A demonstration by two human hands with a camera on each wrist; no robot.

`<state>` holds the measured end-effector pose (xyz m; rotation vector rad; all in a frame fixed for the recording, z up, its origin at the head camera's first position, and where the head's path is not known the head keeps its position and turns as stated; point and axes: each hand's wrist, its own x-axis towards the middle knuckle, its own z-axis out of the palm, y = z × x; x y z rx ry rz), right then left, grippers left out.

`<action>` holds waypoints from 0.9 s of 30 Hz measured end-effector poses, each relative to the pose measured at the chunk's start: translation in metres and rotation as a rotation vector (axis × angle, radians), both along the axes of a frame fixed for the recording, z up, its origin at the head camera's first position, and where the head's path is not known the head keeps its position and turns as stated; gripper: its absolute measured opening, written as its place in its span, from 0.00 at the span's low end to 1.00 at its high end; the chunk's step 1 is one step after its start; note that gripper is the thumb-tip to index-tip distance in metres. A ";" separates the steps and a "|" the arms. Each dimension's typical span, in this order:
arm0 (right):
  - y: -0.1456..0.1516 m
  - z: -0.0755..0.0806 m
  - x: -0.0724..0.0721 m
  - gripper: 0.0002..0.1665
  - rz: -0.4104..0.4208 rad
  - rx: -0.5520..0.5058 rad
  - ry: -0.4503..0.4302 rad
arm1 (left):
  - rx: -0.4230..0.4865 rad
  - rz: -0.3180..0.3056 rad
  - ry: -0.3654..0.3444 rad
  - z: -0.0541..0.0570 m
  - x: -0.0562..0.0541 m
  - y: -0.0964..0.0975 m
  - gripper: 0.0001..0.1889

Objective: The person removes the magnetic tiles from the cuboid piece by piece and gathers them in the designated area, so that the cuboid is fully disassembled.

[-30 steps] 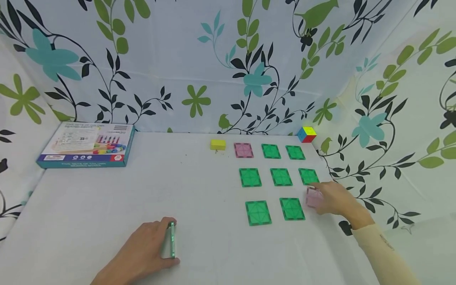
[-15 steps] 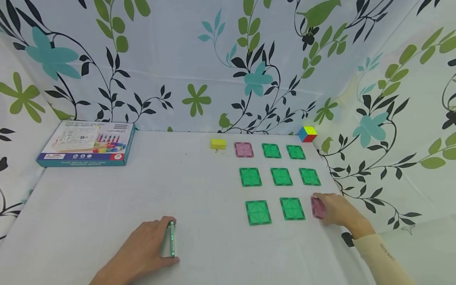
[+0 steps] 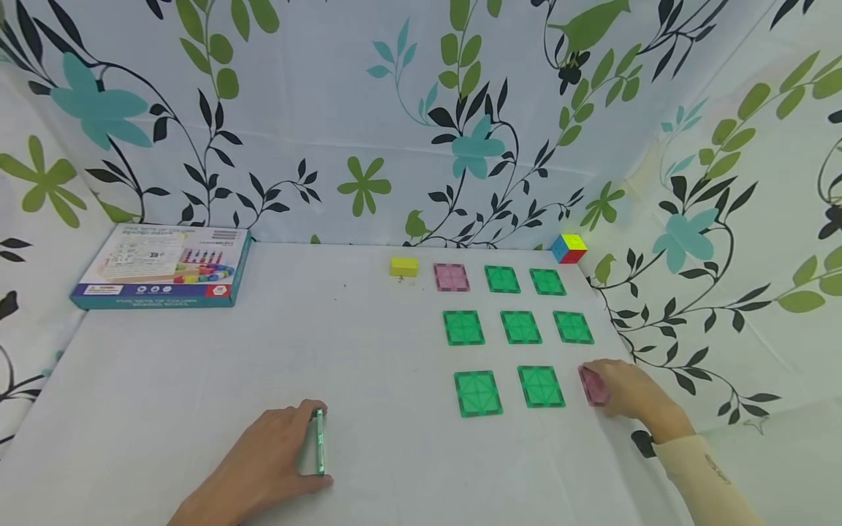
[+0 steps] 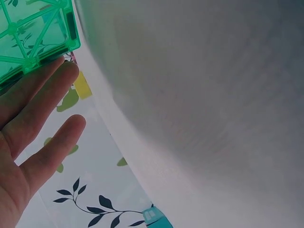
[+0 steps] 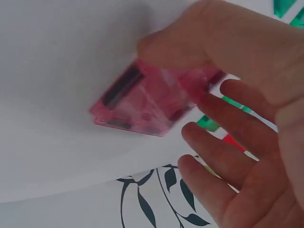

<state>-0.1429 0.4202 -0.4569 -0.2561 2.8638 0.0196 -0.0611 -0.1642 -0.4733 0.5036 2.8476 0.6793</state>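
Observation:
At the front left, my left hand (image 3: pixel 263 456) pinches a green see-through magnetic tile (image 3: pixel 320 442) between thumb and fingertip, with the tile standing on edge. The left wrist view shows that tile (image 4: pixel 33 35) at its top left corner, other fingers spread below. My right hand (image 3: pixel 634 394) grips a pink magnetic tile (image 3: pixel 594 386) at the right end of the front row. In the right wrist view the pink tile (image 5: pixel 147 102) is tilted, with the thumb on it and part of it hidden. Several flat green tiles (image 3: pixel 541 386) lie in rows to its left and behind.
Another pink tile (image 3: pixel 451 277) lies flat in the back row, beside a yellow block (image 3: pixel 403 267). A multicoloured cube (image 3: pixel 569 248) stands at the back right corner. On the left is a flat printed box (image 3: pixel 161 267). Patterned cloth walls (image 3: pixel 316 131) bound the white table (image 3: pixel 276 343).
My right hand has shifted a little to the right and nearer with the pink tile, away from the green tile beside it. The left hand has stayed in place.

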 end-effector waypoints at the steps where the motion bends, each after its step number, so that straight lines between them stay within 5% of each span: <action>1: -0.001 0.003 0.000 0.49 -0.020 -0.007 -0.007 | 0.000 -0.005 0.005 0.000 0.000 0.000 0.47; 6: -0.017 0.024 -0.002 0.45 -0.057 -0.070 0.040 | 0.003 -0.004 0.007 -0.001 0.001 0.001 0.47; 10: -0.049 0.035 -0.008 0.42 0.019 -0.181 0.093 | -0.002 -0.010 0.015 -0.003 0.001 0.001 0.47; 19: -0.172 0.048 -0.017 0.48 0.314 -0.425 0.052 | 0.010 0.006 0.019 0.004 0.001 0.008 0.45; 27: -0.278 0.036 -0.002 0.58 0.535 -0.568 -0.119 | 0.041 0.019 0.117 0.011 0.002 0.018 0.49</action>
